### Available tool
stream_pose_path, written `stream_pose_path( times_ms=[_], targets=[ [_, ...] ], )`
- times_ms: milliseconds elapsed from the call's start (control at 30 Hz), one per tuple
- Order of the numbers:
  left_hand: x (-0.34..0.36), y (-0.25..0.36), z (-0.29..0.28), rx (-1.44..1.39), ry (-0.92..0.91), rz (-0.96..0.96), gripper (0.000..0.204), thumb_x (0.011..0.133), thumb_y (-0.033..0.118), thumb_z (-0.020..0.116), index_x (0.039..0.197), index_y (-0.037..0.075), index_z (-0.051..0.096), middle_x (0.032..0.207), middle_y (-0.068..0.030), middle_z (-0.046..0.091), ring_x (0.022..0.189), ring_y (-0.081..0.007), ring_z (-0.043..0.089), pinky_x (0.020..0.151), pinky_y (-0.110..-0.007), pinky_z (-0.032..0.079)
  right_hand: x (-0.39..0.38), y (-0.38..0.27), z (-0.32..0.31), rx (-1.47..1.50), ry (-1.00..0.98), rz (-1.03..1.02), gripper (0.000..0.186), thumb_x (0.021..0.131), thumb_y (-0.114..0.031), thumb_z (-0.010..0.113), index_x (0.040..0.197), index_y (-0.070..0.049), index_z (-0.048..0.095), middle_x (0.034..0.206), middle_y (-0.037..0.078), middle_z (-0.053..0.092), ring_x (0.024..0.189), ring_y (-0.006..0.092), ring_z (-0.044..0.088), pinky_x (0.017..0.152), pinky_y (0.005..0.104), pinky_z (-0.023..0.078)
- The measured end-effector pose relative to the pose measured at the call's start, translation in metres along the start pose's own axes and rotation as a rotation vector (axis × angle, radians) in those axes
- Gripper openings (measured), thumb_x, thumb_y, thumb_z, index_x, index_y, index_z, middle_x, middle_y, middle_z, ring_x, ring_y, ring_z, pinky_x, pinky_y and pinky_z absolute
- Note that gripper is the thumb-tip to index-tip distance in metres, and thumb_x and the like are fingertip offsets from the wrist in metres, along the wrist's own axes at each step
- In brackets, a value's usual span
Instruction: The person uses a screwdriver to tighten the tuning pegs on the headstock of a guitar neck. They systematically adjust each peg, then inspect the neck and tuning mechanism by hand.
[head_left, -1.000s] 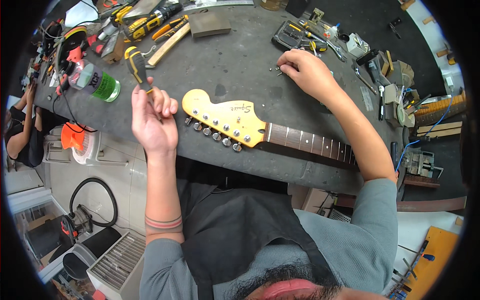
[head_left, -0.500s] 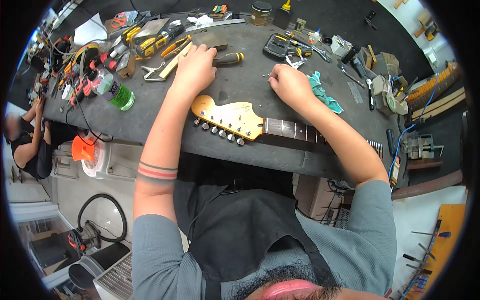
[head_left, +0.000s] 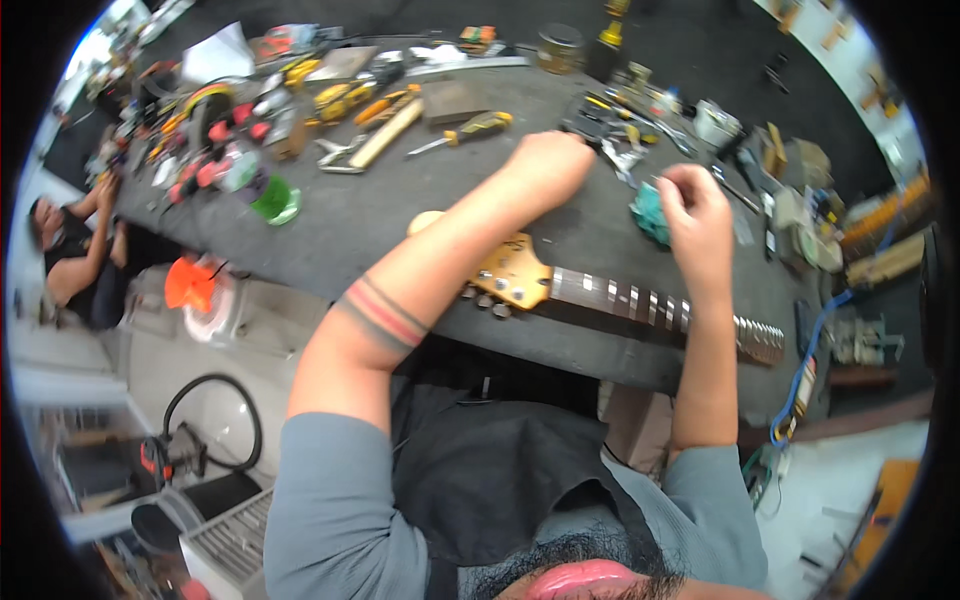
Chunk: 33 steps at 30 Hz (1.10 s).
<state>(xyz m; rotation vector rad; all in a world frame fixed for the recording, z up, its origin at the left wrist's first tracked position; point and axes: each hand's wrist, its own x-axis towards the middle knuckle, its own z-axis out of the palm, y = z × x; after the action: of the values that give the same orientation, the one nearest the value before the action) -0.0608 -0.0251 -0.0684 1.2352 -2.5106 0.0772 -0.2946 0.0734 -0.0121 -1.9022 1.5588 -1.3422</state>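
Note:
My left hand (head_left: 550, 160) reaches over the bench above the guitar neck, fingertips down and hidden behind its back. My right hand (head_left: 698, 215) is raised beside a crumpled teal cloth (head_left: 649, 212), fingers bent in a pinch; whatever they hold is too small to make out. Below both hands lies the guitar neck with a pale wooden headstock (head_left: 515, 267) and dark fretted board (head_left: 620, 303), the headstock partly behind my left forearm. A screwdriver with a yellow and black handle (head_left: 480, 127) rests left of my left hand, near a pale wooden strip (head_left: 385, 135).
A green-filled plastic bottle (head_left: 270, 200), drills (head_left: 340, 100) and pliers (head_left: 330, 155) crowd the left. Wrenches (head_left: 680, 140) and a blue cable (head_left: 825, 310) are at the right. An orange-topped stool (head_left: 190, 285), a vacuum (head_left: 180, 450) and a co-worker (head_left: 80, 255) are at the left.
My left hand has let go of the screwdriver, now lying on the bench, and moved right. My right hand has shifted right, toward the teal cloth.

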Motion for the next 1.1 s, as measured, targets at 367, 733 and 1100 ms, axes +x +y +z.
stream_pose_path(
  times_ms=[367, 733, 1100],
  targets=[
    [-0.018, 0.022, -0.026, -0.370, 0.313, 0.005, 0.010, 0.089, 0.010, 0.074, 0.090, 0.000, 0.078, 0.089, -0.0217, 0.080, 0.086, -0.0422, 0.079, 0.080, -0.051, 0.063, -0.019, 0.034, 0.007, 0.135, -0.154, 0.020, 0.011, 0.113, -0.009, 0.068, 0.109, 0.000, 0.066, 0.097, 0.000, 0.063, 0.090, 0.0098, 0.058, 0.084, 0.0276, 0.049],
    [-0.090, 0.060, -0.042, -1.573, 0.481, -0.301, 0.008, 0.100, 0.007, 0.077, 0.098, 0.004, 0.070, 0.091, -0.0010, 0.075, 0.084, -0.0067, 0.068, 0.077, -0.029, 0.055, -0.018, -0.013, 0.031, 0.429, -0.353, 0.034, 0.010, 0.116, -0.011, 0.066, 0.115, -0.001, 0.065, 0.103, 0.002, 0.066, 0.095, 0.0101, 0.061, 0.089, 0.0268, 0.051],
    [-0.097, 0.075, -0.047, -1.650, 0.349, -0.277, 0.008, 0.102, 0.006, 0.077, 0.101, 0.002, 0.070, 0.098, -0.0031, 0.077, 0.095, -0.0084, 0.073, 0.086, -0.029, 0.058, -0.050, -0.014, 0.032, 0.451, -0.234, 0.078, 0.008, 0.116, -0.008, 0.065, 0.118, -0.001, 0.065, 0.107, 0.002, 0.065, 0.097, 0.0097, 0.061, 0.090, 0.0273, 0.052]
  ],
)
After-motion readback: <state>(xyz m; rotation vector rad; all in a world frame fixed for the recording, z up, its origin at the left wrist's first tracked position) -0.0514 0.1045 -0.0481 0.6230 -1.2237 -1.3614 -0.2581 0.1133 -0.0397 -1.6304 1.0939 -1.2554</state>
